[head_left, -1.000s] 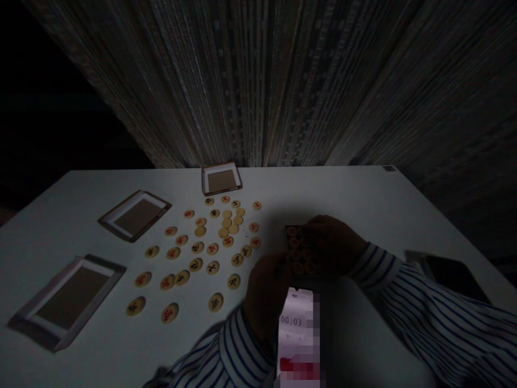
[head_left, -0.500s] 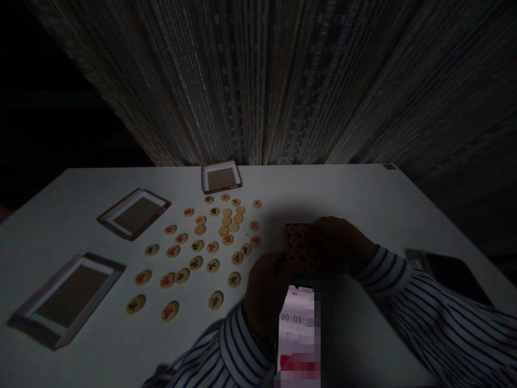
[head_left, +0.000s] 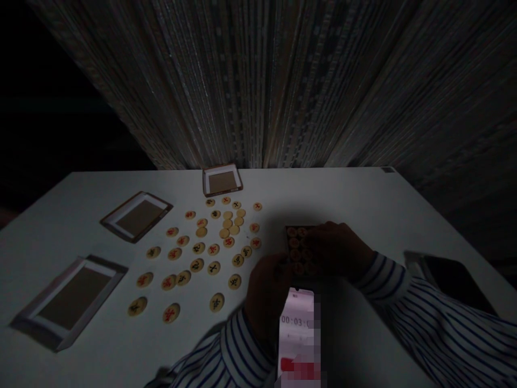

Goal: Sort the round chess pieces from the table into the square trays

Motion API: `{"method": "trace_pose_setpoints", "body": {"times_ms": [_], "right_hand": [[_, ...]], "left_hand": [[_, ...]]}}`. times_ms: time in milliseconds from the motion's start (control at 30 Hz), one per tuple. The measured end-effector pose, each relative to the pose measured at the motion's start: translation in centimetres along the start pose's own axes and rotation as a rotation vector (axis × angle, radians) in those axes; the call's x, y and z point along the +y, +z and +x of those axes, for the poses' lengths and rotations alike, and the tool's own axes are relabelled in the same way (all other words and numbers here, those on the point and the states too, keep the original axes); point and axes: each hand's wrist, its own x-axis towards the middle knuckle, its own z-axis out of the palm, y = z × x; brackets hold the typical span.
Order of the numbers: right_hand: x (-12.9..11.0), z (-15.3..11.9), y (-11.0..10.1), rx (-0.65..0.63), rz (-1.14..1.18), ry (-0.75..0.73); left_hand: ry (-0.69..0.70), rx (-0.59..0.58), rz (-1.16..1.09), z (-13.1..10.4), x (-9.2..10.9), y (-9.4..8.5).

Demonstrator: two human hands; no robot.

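Head view: right hand over right side of dark box, left hand by its left edge, both grips too dark to tell; loose discs toward left edge of tabletop.

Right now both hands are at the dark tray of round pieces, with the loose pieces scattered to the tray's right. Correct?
Not quite: the loose pieces are scattered to the left of the tray, as the head view shows. The left hand and right hand are indeed at it.
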Motion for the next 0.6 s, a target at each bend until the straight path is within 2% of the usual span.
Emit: {"method": "trace_pose_setpoints", "body": {"times_ms": [133, 200, 267, 367, 433, 500, 600], "right_hand": [[0.3, -0.7, 0.0, 0.099, 0.106, -0.001], [0.2, -0.6, -0.6, 0.147, 0.15, -0.027], [-0.3, 0.5, -1.5, 0.164, 0.171, -0.046], [-1.4, 4.1, -2.6, 0.083, 0.19, -0.028], [-2.1, 7.2, -2.8, 0.048, 0.162, 0.015], [-2.8, 10.3, -2.6, -0.052, 0.116, 0.022], [-3.5, 13.8, -2.2, -0.089, 0.093, 0.034]], "left_hand": [[0.07, 0.005, 0.05, -1.0, 0.6, -1.3], [0.149, 0.022, 0.114, -1.0, 1.1, -3.2], [0.178, 0.031, 0.202, 0.0, 1.8, -5.7], [0.157, 0.051, 0.272, 3.2, 2.6, -9.1], [0.164, 0.046, 0.318, 5.6, 2.6, -10.4], [0.153, 0.053, 0.359, 7.6, 2.3, -11.0], [0.144, 0.062, 0.383, 9.0, 1.6, -11.1]]}}
